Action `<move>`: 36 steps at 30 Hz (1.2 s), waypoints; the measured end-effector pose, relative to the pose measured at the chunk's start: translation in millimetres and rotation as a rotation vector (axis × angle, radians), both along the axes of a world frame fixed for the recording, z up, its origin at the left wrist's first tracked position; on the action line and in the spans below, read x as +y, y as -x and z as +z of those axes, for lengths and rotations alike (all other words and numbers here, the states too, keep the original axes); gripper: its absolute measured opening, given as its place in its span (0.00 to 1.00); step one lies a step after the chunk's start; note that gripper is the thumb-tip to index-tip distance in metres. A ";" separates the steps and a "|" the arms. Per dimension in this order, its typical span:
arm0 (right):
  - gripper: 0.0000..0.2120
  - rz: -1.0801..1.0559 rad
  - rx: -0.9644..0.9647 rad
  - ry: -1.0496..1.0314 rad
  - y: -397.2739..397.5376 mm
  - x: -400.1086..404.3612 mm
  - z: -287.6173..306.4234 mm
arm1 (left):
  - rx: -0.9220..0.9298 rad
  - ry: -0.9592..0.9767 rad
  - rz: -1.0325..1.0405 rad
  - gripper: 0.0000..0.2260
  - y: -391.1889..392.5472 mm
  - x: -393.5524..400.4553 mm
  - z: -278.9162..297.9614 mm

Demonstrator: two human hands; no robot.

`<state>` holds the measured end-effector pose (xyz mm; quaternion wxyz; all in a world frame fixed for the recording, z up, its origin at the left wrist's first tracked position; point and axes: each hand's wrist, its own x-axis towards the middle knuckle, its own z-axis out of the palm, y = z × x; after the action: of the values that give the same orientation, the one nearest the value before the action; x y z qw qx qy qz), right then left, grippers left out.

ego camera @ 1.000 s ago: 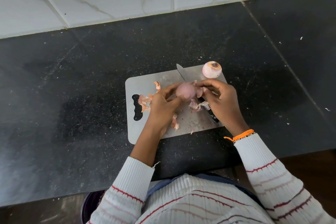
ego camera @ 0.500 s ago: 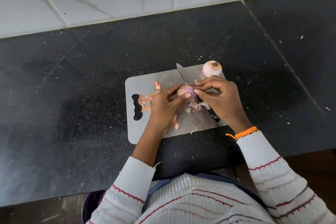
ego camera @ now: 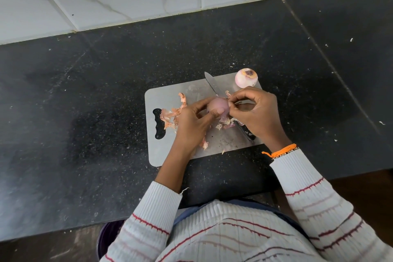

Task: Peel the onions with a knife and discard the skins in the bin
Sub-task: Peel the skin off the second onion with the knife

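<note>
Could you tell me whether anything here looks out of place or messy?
Mostly expected mess: papery orange onion skins lie scattered over the grey cutting board, not binned, and small pale flecks dot the black stone counter.

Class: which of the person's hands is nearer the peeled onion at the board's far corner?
Right. The right hand lies just below the peeled onion; the left hand is farther, lower left.

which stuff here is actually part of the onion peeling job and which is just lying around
Part of the job:
- onion in hand, held by left hand, right hand picking at its skin
- peeled onion
- knife
- loose skins
- cutting board
- purple container, possibly the bin

Lying about:
- white specks on the counter
</note>
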<state>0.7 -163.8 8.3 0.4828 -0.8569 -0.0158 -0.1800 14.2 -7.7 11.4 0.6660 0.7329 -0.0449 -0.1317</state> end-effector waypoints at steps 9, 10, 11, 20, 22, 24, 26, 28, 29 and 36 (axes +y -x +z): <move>0.06 0.065 0.165 -0.483 3.3 2.7 0.8 | 0.109 0.168 0.035 0.21 0.4 3.4 -1.9; 0.05 0.062 0.157 -0.427 3.3 3.4 1.1 | 0.110 0.170 0.036 0.22 0.8 3.3 -1.7; 0.05 0.049 0.144 -0.358 3.4 4.5 1.4 | 0.114 0.175 0.036 0.22 1.0 3.0 -1.4; 0.05 0.023 -0.041 -0.037 1.2 12.5 -2.3 | 0.187 0.278 0.067 0.19 4.2 -1.8 -2.5; 0.06 0.028 -0.022 -0.063 1.9 11.1 -2.3 | 0.222 0.329 0.086 0.18 3.9 -1.5 -3.5; 0.06 0.057 0.008 -0.100 2.7 9.8 -2.0 | 0.235 0.340 0.100 0.19 2.6 -0.2 -4.5; 0.05 0.081 0.029 -0.128 3.5 10.6 -0.6 | 0.233 0.327 0.109 0.19 1.7 1.0 -5.1; 0.04 0.066 0.027 -0.137 3.0 12.1 0.8 | 0.223 0.313 0.116 0.20 1.9 1.0 -5.2; 0.03 0.049 0.023 -0.134 2.6 12.5 1.3 | 0.213 0.297 0.119 0.20 2.1 0.7 -5.1; 0.03 0.007 0.074 -0.014 2.0 13.3 -0.5 | 0.156 0.225 0.068 0.15 1.7 1.9 -1.8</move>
<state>-1.3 -150.5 7.8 0.4898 -0.8594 0.0002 -0.1467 12.5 -5.8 9.7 0.7494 0.6423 0.0174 -0.1599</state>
